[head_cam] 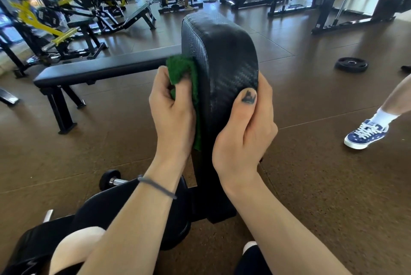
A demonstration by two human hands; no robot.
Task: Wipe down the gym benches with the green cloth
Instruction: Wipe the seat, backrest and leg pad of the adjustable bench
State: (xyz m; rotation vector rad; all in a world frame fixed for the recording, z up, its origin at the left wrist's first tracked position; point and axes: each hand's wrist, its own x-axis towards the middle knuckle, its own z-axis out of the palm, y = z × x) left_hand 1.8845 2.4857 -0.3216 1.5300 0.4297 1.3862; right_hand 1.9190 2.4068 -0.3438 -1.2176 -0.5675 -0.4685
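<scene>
**Soft cloth, firm pad**

While the left hand (172, 108) bunches the green cloth (184, 79) in curled fingers against the left side of the upright bench pad (222, 59), the right hand (244, 132) wraps the pad's right edge, thumb on its face. Limp and light, the cloth likely needs a wadded grip like this; the textured vinyl looks firm, slightly grippy, and steady enough to brace against.
</scene>
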